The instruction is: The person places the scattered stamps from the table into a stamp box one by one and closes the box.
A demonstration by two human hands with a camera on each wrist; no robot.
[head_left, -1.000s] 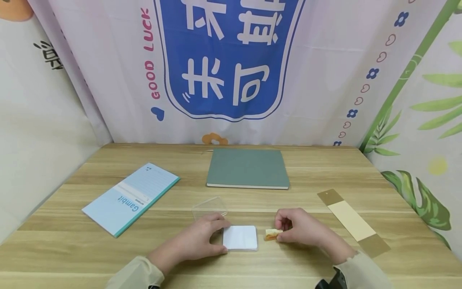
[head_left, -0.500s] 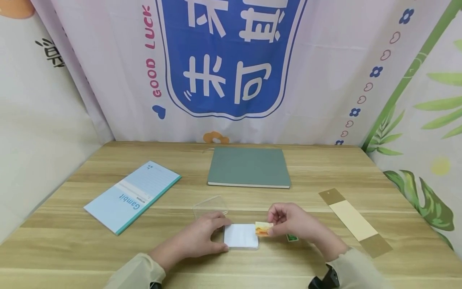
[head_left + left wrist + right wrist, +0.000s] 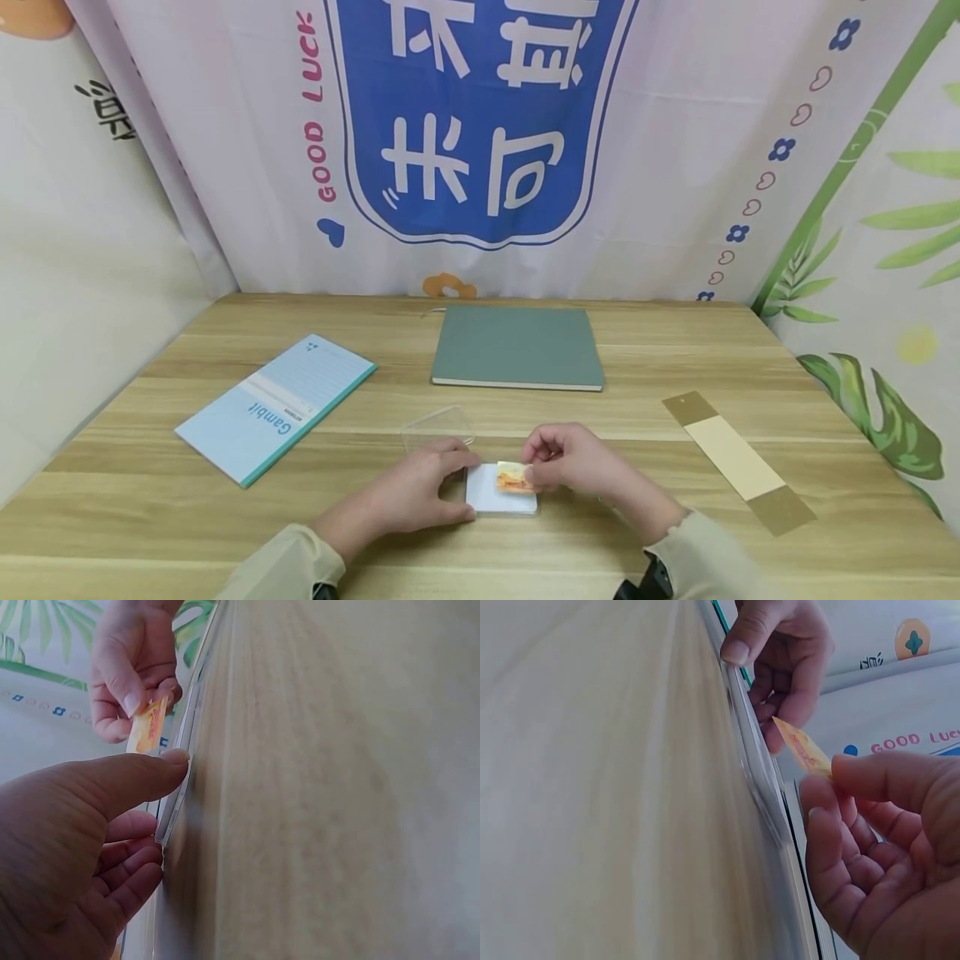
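In the head view, a clear shallow case with a white paper stack (image 3: 482, 498) lies near the table's front. My left hand (image 3: 416, 492) grips it by its left side, thumb on the near edge and fingers on the far one. Between thumb and fingertip, my right hand (image 3: 573, 460) pinches a small yellow-orange picture card (image 3: 512, 478) over the stack's right half. The right wrist view has this card (image 3: 804, 746) tilted and apart from the case. A clear plastic lid (image 3: 435, 423) lies just beyond my left hand.
Farther back lies a grey-green hardcover notebook (image 3: 517, 346). A light blue notepad (image 3: 273, 408) rests at the left, and a cream strip with brown ends (image 3: 735, 458) at the right. A printed curtain (image 3: 660, 167) hangs behind the wooden table (image 3: 360, 533).
My right hand has carried the picture card leftward from the table beside the case to above the white stack. A small green piece seen half a second ago is now hidden behind my right arm.
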